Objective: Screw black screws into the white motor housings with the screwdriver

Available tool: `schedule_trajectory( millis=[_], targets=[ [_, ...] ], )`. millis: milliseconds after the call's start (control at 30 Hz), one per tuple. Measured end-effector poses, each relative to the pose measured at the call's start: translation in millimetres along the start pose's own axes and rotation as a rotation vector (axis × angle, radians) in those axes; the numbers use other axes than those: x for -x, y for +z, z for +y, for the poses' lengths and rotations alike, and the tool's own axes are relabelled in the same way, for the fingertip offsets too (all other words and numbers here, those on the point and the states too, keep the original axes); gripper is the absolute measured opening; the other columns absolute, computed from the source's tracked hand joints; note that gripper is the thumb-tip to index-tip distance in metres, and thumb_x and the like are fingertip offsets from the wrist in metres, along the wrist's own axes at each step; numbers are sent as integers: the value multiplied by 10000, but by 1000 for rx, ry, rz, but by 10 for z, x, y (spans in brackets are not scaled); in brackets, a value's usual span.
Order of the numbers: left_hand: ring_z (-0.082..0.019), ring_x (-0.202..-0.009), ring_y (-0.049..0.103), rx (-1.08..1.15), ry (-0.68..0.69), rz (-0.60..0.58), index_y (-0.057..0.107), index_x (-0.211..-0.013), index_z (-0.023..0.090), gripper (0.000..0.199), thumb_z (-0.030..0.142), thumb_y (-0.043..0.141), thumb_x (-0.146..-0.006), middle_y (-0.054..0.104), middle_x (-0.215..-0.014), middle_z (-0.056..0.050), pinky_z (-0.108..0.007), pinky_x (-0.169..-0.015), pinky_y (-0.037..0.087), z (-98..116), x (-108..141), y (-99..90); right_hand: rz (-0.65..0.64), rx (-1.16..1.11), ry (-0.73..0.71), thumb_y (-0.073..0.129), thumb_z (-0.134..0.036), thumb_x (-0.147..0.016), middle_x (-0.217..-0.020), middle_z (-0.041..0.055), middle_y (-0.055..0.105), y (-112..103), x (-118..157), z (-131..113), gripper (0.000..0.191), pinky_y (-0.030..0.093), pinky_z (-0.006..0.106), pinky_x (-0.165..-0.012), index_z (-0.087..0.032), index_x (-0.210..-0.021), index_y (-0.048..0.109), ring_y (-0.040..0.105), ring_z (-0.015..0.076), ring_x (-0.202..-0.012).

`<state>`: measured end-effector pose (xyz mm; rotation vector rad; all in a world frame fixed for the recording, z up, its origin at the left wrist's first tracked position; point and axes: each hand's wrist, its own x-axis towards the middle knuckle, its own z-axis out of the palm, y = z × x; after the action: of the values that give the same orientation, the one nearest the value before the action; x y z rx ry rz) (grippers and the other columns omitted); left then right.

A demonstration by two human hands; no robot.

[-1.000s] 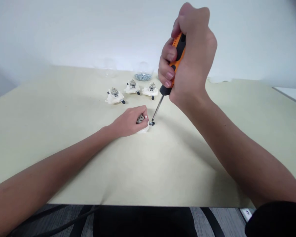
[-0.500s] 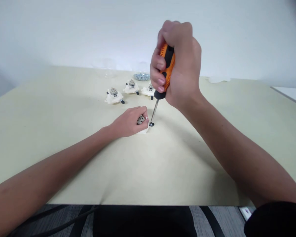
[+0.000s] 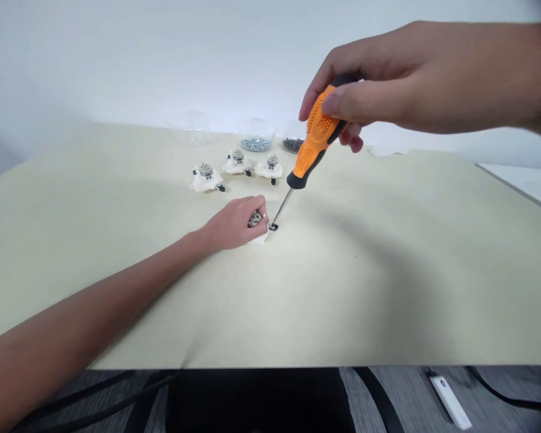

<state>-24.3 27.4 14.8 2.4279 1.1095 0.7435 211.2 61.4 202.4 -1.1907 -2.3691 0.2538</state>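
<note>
My left hand (image 3: 240, 221) is closed around a white plastic motor assembly (image 3: 260, 238), pressing it to the table. The round grey motor top (image 3: 255, 219) shows between thumb and fingers. At the assembly's right side sticks out a small black piece (image 3: 273, 227). My right hand (image 3: 365, 90) grips an orange and black screwdriver (image 3: 318, 138) by the upper handle, thumb along its side. The tool tilts with its handle up to the right, its tip meeting the black piece. Whether a screw sits under the tip is too small to tell.
Three similar motor assemblies (image 3: 206, 177) stand beyond my left hand. Behind them are a clear bowl of silvery screws (image 3: 256, 143), a bowl of small black parts (image 3: 293, 144) and another clear bowl (image 3: 193, 135). A power strip (image 3: 451, 402) lies on the floor.
My right hand has turned from an upright fist around the handle to a sideways grip, its forearm swinging up to the right. The screwdriver leans further right. My left hand stays on the assembly.
</note>
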Motion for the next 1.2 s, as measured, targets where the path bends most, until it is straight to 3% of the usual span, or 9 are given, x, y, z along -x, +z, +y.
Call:
schedule_trajectory(
  millis=[100,267,367,533,667,833,900,1067,1200],
  targets=[
    [-161,-728,565,-12,6,5,507,-834,187,76,262,496,-827,628,-813,-7,-290,-670,409,-9,1,3,-301,338,-189,531,-439,-901,-818,-78,694,-97,-127,-53,243,405,215,-499,-318,-1004,713,621,85,-653],
    [-161,-724,566,-20,14,14,497,-826,188,79,267,494,-832,631,-817,-16,-291,-671,408,-5,-3,12,-357,589,-122,831,-436,-522,-552,-136,571,-82,-252,-302,437,170,171,-354,-250,-905,732,396,-11,-382],
    [-165,-728,568,-19,6,19,502,-828,187,95,281,490,-836,633,-820,-21,-294,-674,411,2,-11,22,-372,692,-63,815,-369,-494,-416,-170,476,-14,-281,-425,317,52,147,-323,-250,-779,743,292,-41,-275],
    [-170,-735,572,-23,8,20,507,-823,183,108,288,487,-838,634,-817,-24,-294,-679,412,6,-19,27,-439,649,-23,817,-318,-465,-431,-165,539,75,-255,-480,256,183,71,-277,-219,-690,743,415,-26,-274],
    [-166,-729,567,-27,0,11,503,-821,184,99,281,493,-838,629,-815,-21,-292,-676,410,20,-20,22,-424,478,56,822,-143,-451,-428,-144,523,101,-236,-520,189,175,93,-316,-150,-592,698,355,-44,-284],
    [-157,-702,554,-26,-12,9,491,-803,187,112,286,476,-851,620,-797,-17,-286,-648,401,36,-23,21,-408,672,-37,795,-471,-491,-449,-125,540,91,-247,-493,347,217,111,-310,-168,-642,723,434,-6,-346],
    [-159,-705,554,-29,-2,6,494,-808,186,120,290,467,-859,617,-796,-18,-289,-652,403,31,-25,25,-402,713,-55,779,-525,-490,-447,-129,533,81,-233,-451,372,226,122,-299,-196,-654,729,449,7,-345],
    [-162,-711,550,-38,9,16,500,-812,182,158,311,445,-883,609,-789,-20,-294,-663,404,14,-15,40,-406,498,53,833,-326,-499,-426,-140,462,71,-192,-366,240,165,149,-338,-175,-635,706,357,-21,-332],
    [-157,-709,545,-33,3,16,498,-805,182,152,303,450,-883,607,-789,-17,-291,-660,402,18,-8,38,-431,397,128,831,-222,-509,-470,-135,500,56,-241,-325,214,179,131,-328,-150,-669,709,388,-27,-347]
  ],
)
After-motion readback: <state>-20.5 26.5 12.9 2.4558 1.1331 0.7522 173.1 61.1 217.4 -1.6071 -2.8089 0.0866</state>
